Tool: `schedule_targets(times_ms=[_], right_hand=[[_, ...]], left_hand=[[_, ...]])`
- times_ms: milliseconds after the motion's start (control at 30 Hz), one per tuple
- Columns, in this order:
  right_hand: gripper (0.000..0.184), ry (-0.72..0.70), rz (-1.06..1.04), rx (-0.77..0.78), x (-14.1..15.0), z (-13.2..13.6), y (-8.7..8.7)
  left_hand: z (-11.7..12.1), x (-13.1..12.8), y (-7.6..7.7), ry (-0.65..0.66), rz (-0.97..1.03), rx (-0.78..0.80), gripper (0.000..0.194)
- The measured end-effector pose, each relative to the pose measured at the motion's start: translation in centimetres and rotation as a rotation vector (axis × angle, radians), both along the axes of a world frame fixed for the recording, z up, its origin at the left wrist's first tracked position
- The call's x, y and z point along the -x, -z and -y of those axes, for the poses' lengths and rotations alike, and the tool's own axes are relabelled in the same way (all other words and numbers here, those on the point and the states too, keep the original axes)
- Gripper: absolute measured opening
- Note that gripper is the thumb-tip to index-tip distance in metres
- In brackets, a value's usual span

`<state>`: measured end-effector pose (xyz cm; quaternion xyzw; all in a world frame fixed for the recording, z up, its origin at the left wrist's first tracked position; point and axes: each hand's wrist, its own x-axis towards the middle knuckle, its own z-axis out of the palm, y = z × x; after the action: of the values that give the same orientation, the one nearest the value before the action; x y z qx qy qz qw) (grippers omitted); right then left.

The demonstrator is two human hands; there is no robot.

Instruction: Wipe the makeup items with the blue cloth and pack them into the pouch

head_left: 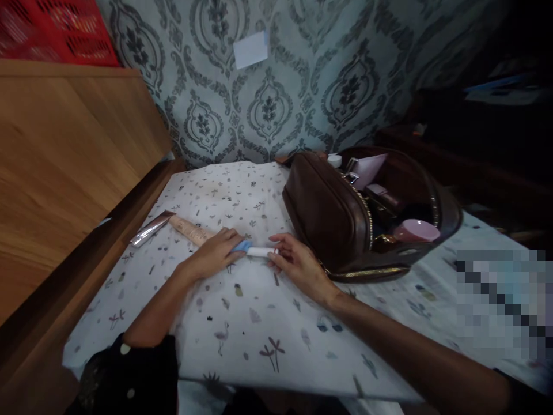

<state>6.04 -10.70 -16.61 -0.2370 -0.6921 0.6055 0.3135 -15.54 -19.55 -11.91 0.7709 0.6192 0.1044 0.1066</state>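
A slim tube (pixel 261 252), white toward the right and light blue toward the left, lies level between my hands just above the printed cloth. My left hand (pixel 219 249) is closed around its blue part, palm down. My right hand (pixel 298 262) pinches its white end with thumb and fingertips. Just beyond my left hand is a beige tube (pixel 189 229) with small lettering, partly covered by that hand. A shiny silver-pink tube (pixel 151 229) lies farther left. Close to my right hand stands a brown leather bag (pixel 324 213), unzipped.
Inside the bag are a pink round item (pixel 417 230), a pale pink flat piece (pixel 370 170) and a white cap (pixel 334 160). A wooden cabinet (pixel 78 138) borders the left side, with a red basket (pixel 56 31) on top. Patterned wallpaper (pixel 268 109) rises behind.
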Motion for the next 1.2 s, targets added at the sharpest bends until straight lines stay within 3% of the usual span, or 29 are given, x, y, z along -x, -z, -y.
schedule_targets(times_ms=[200, 333, 533, 767, 933, 1100, 1200], right_hand=[[0.026, -0.008, -0.033, 0.077, -0.2, -0.2, -0.2], [0.031, -0.016, -0.018, 0.114, -0.3, 0.0, -0.7], [0.025, -0.060, 0.062, -0.001, -0.3, 1.1, -1.2], [0.023, -0.125, 0.133, -0.112, -0.8, 1.7, -1.7], [0.034, -0.276, 0.115, 0.048, -1.1, 1.9, -2.3], [0.042, -0.365, 0.071, 0.278, -1.1, 2.0, -2.7], [0.042, -0.384, 0.029, 0.338, -1.0, 2.1, -2.7]], left_hand=[[0.3, 0.7, -0.1, -0.014, 0.150, 0.068, 0.023], [0.4, 0.5, -0.5, -0.111, 0.425, 0.102, 0.024], [0.5, -0.7, -0.8, -0.298, 0.858, -0.043, 0.034], [0.4, -3.1, -0.1, -0.336, 0.988, -0.123, 0.045], [0.3, -3.2, 0.3, -0.376, 1.034, -0.179, 0.048], [0.5, -3.3, 0.8, -0.341, 1.058, -0.139, 0.052], [0.5, -4.0, 1.4, -0.412, 1.138, -0.090, 0.060]])
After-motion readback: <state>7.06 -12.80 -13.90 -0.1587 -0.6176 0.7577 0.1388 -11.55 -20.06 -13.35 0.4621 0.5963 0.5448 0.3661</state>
